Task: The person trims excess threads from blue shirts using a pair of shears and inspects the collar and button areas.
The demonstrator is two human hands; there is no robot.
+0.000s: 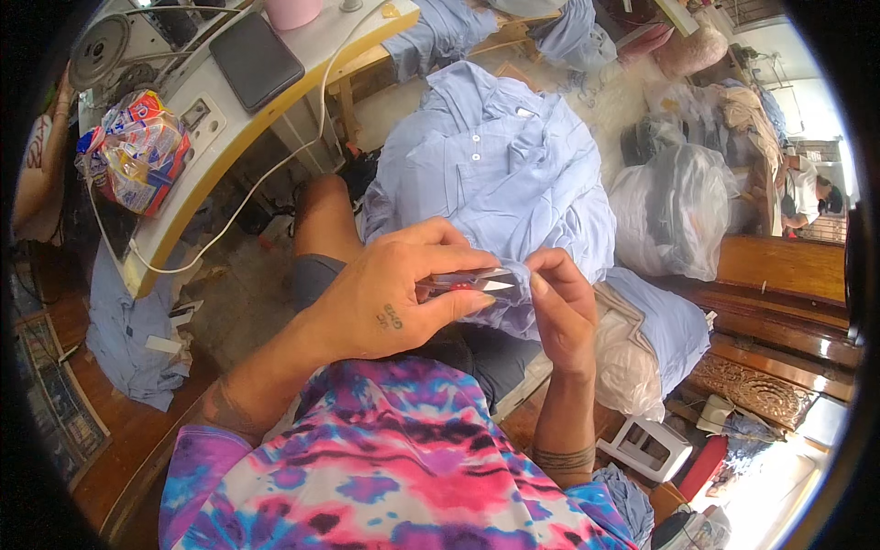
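Thread snips (496, 285) with pointed metal blades sit in my left hand (390, 295), whose fingers are closed round them. Their blades point right, towards my right hand. My right hand (562, 307) pinches a fold of a light blue shirt (513, 170) between thumb and fingers. The blades lie close beside the pinched cloth; whether they touch it I cannot tell. The shirt is heaped in front of me, with a placket and small white buttons facing up. My left fingers hide most of the snips' handle.
At the left stands a white sewing table (197, 188) with a yellow edge, bearing a black flat device (257, 60) and a colourful plastic packet (137, 156). A white cable (240, 203) hangs from it. Plastic-wrapped bundles (674, 211) and a white stool (649, 447) are at the right.
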